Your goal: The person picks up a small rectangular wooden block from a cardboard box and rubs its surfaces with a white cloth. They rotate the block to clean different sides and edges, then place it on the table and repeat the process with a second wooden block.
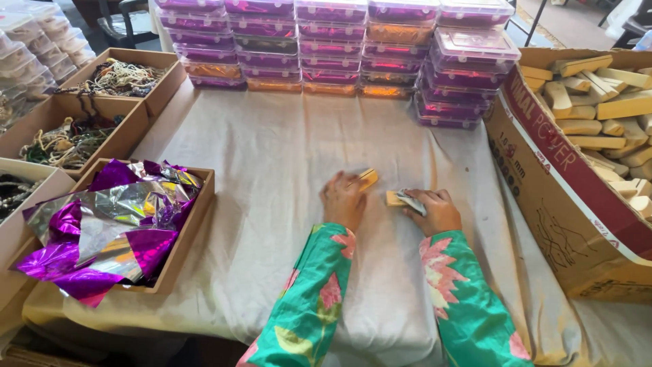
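My left hand (343, 198) rests on the cloth-covered table and holds a small tan wooden block (367, 179) at its fingertips. Just to its right, my right hand (435, 211) grips a second tan block (394, 198) together with a small piece of silver foil (412, 202) pressed against it. Both hands are near the middle of the table, a few centimetres apart. Both arms wear green sleeves with pink flowers.
A cardboard box (543, 170) full of tan blocks stands at the right. A tray (193, 224) of purple and silver foil sheets lies at the left, trays of beaded strings (95, 115) behind it. Stacked clear lidded boxes (339, 47) line the back.
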